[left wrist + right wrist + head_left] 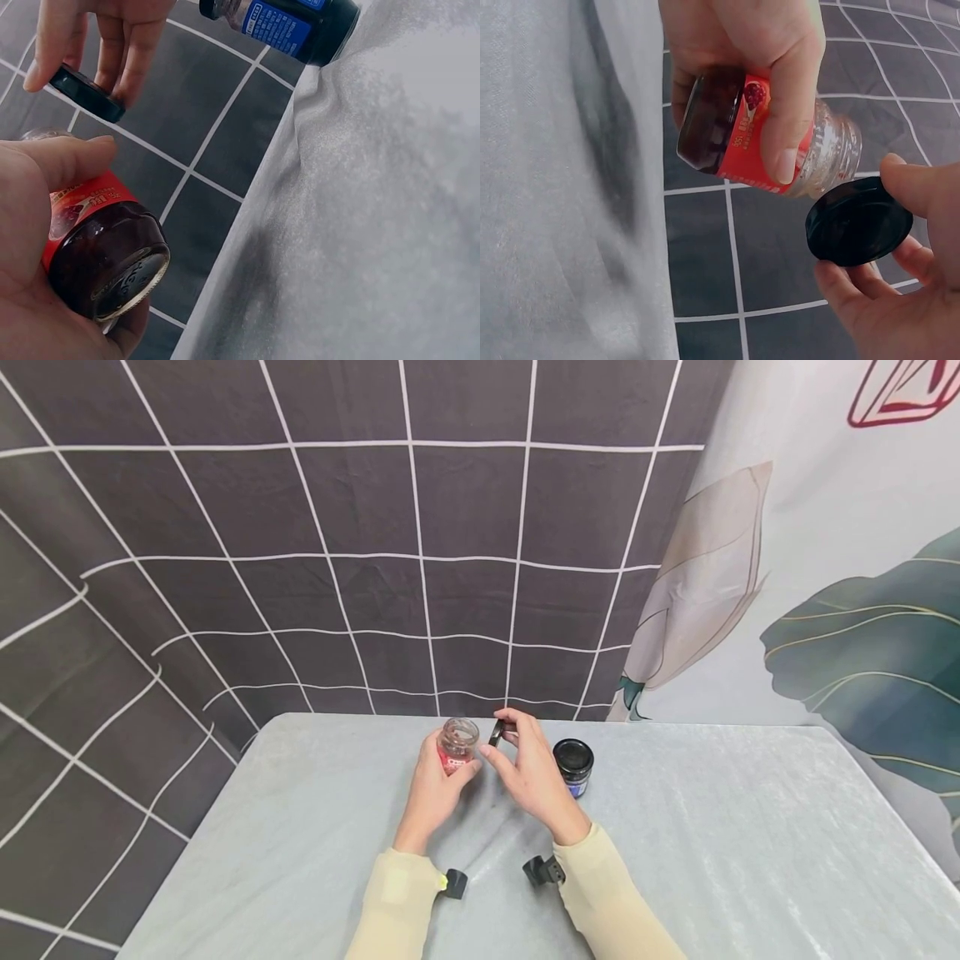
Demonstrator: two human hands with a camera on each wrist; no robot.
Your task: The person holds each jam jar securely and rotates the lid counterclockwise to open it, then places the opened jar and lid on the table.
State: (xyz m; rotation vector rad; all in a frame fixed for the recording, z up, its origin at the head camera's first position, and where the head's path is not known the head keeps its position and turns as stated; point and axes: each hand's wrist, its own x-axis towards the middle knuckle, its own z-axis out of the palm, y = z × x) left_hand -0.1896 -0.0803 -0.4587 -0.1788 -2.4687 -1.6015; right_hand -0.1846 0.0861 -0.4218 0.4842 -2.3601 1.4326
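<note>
My left hand [433, 783] grips a glass jar [458, 745] with a red label and dark contents in its lower part. The jar's mouth is uncovered, and its base shows in the left wrist view. Just to the right, my right hand [531, 770] pinches a black lid [859, 222] between thumb and fingers. The lid is tilted on edge, its hollow inner side showing in the right wrist view, close to the jar's rim but apart from it in the head view. A second jar [573, 767], with a black lid and blue label, stands right of my right hand.
A pale grey cloth covers the table [712, 827]. Behind it hangs a dark curtain [465, 527] with white grid lines, and at the right a white curtain [810, 510] with leaf prints. Each sleeve carries a small black wrist camera [455, 883].
</note>
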